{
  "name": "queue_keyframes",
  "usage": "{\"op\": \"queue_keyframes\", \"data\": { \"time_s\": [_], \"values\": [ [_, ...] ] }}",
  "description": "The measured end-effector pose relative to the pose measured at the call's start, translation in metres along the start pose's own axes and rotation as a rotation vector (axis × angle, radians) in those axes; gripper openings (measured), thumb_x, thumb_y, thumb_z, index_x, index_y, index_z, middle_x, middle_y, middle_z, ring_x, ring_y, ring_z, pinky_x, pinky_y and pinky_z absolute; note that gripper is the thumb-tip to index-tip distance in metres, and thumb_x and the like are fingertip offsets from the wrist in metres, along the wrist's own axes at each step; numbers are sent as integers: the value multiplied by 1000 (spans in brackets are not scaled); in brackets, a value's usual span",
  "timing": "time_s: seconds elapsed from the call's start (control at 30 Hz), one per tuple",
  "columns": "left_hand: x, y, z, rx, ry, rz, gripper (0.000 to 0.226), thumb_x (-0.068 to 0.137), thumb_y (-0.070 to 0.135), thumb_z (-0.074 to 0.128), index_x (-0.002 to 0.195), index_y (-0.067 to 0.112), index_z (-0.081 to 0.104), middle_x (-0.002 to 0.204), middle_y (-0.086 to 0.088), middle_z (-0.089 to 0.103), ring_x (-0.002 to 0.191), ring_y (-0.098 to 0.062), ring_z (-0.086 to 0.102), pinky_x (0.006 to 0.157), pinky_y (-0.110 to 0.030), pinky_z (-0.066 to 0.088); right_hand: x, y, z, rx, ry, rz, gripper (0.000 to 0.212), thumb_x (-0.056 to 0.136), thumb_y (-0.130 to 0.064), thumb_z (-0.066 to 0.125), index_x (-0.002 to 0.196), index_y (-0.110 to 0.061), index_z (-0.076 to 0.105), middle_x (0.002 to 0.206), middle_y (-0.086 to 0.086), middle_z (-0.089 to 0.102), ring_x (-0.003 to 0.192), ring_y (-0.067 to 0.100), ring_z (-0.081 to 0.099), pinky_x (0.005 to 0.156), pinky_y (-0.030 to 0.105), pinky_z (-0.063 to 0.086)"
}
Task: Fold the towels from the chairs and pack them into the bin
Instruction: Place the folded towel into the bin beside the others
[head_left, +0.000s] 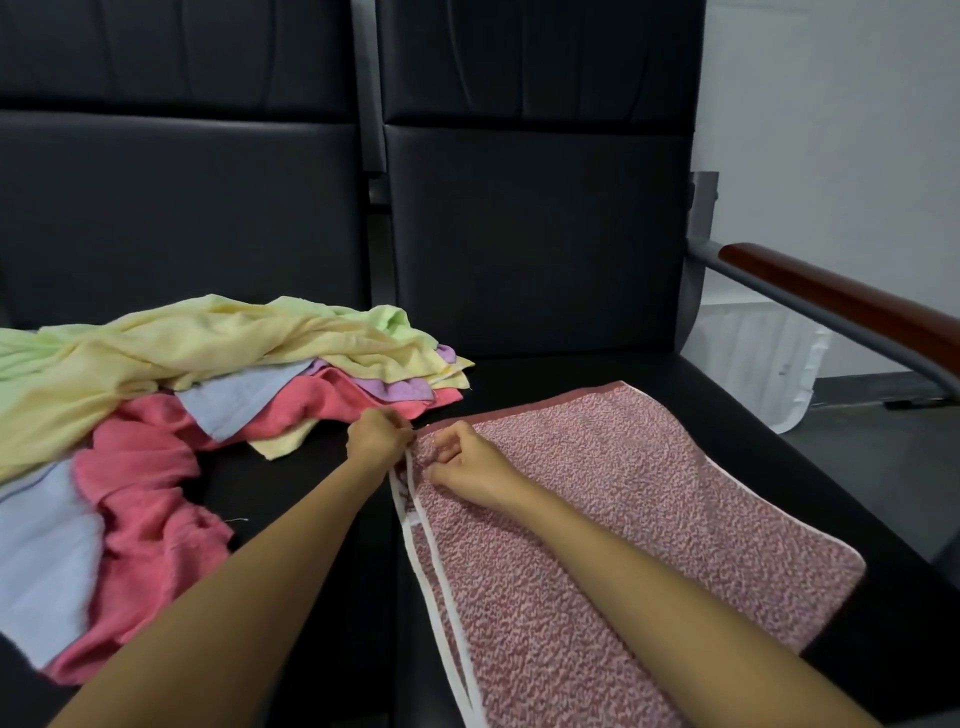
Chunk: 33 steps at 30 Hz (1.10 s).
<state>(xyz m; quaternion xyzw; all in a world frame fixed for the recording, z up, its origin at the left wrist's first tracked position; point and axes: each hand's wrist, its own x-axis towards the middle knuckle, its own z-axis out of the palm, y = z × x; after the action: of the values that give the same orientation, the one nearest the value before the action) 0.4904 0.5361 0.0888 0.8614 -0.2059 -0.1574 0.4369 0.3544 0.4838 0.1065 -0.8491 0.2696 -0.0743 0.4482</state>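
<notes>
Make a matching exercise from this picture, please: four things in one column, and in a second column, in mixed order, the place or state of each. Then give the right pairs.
Column A
1. speckled pink towel
2. yellow towel
3. wooden armrest
4. left hand

Column B
a. on top of the heap on the left seat
b. raised along the outer side of the right seat
c. gripping the speckled pink towel's corner
d. spread flat on the right seat

Pairs: 1-d, 2-a, 3-b, 4-c
</notes>
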Motion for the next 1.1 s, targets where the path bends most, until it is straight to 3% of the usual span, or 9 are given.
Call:
{"op": "queue_keyframes", "data": {
  "time_s": [0.13,0.23,0.37,0.47,0.7,0.8,0.9,1.0,1.1],
  "values": [
    [-7,8,-8,79,-85,2,19,81,17,68,68,9,57,67,-8,57,57,-19,53,53,-25,49,-36,-4,6,-211,49,-181,25,83,-33,62,96,-27,42,108,-5,41,98,13,45,85,32,43],
    [-20,12,-15,132,-139,-14,19,82,20,68,77,6,56,64,-6,54,52,-14,52,38,-22,44,-61,-5,11,-469,-51,-218,29,82,-33,62,105,-24,45,116,2,44,109,21,45,95,38,39],
    [-33,3,-25,43,-141,-42,24,82,15,69,68,1,54,60,-9,59,48,-16,58,36,-23,50,-79,-9,10,-837,-86,-149,58,80,-18,64,130,-13,35,126,11,43,119,30,41,108,47,27],
    [-39,-4,-32,-49,-177,-56,20,86,9,61,70,-3,60,45,-7,61,36,-14,59,43,-27,55,-81,-11,-3,-1009,8,-89,59,83,-10,63,134,-6,32,113,10,55,112,30,53,112,52,19],
    [-74,-2,-27,-228,-217,-35,21,90,4,54,71,-5,57,68,-19,64,39,-13,62,43,-23,54,-99,8,-34,-868,403,-64,35,89,-1,51,123,-7,48,110,8,60,101,24,57,108,39,29],
    [-83,6,-29,-367,-161,-60,18,89,1,53,71,-4,53,67,-19,62,36,-15,61,42,-24,55,-115,12,-38,-852,327,-200,26,90,3,47,113,-8,50,110,9,48,101,25,49,89,31,38],
    [-91,22,-34,-534,-74,-59,15,88,-2,51,73,2,50,72,-17,60,34,-12,59,39,-22,52,-133,9,-47,-829,275,-236,9,95,-4,45,96,-12,46,99,3,32,89,20,39,74,28,33],
    [-104,41,-39,-678,-23,-16,17,90,0,51,76,9,49,75,-11,59,37,-10,61,42,-21,54,-143,1,-58,-827,300,-204,18,98,-14,41,111,-9,52,112,11,44,93,23,42,82,40,39],
    [-115,61,-46,-814,-47,3,17,91,-2,48,76,4,55,77,-12,60,40,-13,63,45,-22,55,-153,3,-64,-1065,226,-6,25,93,-14,52,114,-3,59,126,13,42,105,29,49,90,41,41]
  ]
}}
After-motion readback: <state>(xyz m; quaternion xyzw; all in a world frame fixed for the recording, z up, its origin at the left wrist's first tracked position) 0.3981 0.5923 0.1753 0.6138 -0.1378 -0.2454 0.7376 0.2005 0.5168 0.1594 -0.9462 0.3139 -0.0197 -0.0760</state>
